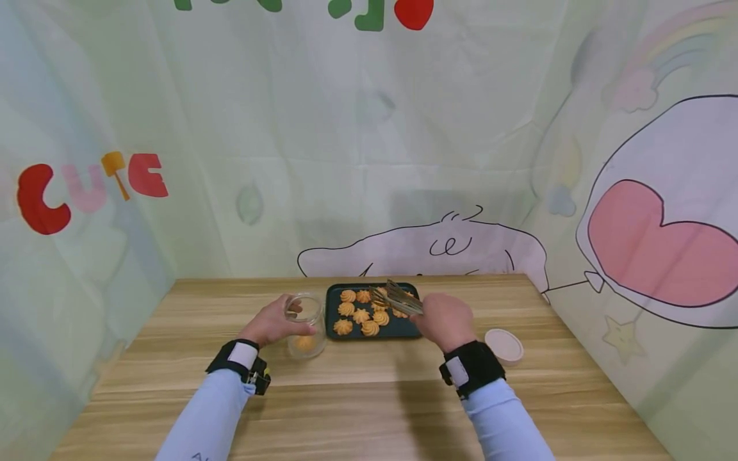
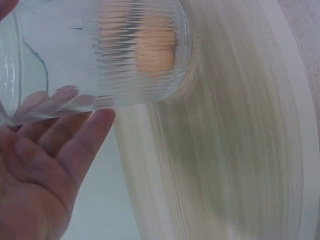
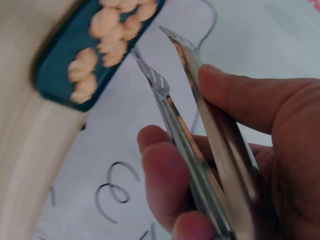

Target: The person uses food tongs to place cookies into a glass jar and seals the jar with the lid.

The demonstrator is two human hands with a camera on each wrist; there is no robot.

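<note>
My left hand (image 1: 272, 325) grips a clear glass jar (image 1: 314, 325), its fingers on the jar's side. Ribbed glass in the left wrist view blurs the golden piped cookies (image 2: 155, 52) at the jar's bottom; their number is hard to tell. Metal tongs (image 1: 400, 299) are held in my right hand (image 1: 446, 320) over the right part of a dark tray (image 1: 398, 330). Thumb and fingers press on the tongs' two arms, and in the right wrist view the toothed tips stand apart with nothing between them. Several swirl cookies (image 1: 361, 315) lie on the tray.
A round pale lid (image 1: 504, 346) lies on the wooden table (image 1: 357, 403), right of my right hand. A printed cloth backdrop (image 1: 346, 160) rises behind the table and along both sides.
</note>
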